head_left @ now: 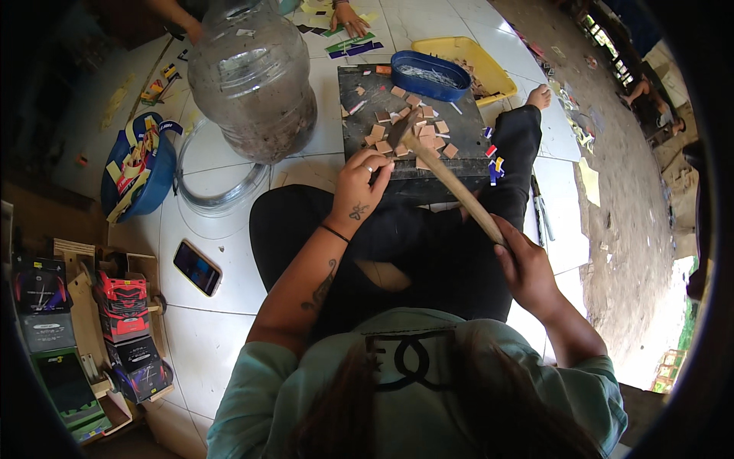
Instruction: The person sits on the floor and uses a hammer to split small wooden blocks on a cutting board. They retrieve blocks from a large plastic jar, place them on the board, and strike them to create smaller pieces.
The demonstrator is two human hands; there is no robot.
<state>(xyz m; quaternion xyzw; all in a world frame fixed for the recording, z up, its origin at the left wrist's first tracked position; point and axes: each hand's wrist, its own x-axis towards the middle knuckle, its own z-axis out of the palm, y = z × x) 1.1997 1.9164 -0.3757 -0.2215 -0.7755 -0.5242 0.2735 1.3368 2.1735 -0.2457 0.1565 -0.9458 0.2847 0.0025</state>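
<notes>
My right hand [524,264] is wrapped round the lower end of a hammer's wooden handle [462,191]. The dark hammer head [403,129] hangs over a low black board [359,99], just beyond my left fingertips. At the board's near edge, my left hand [362,183] has thumb and fingers pinched together; anything between them is too small to make out. Several small brown square pieces [451,151] lie scattered on the board, some under the hammer head. A blue oval tub [430,75] holding thin pale metal-like pieces stands on the board's far right corner.
A yellow tray [505,86] sits behind the tub. To the left are a big clear plastic jug [252,76], a wire coil [218,200], a blue basin [157,187] of cardboard strips and a phone [197,268]. Another person's hand [349,19] touches coloured strips at the far side.
</notes>
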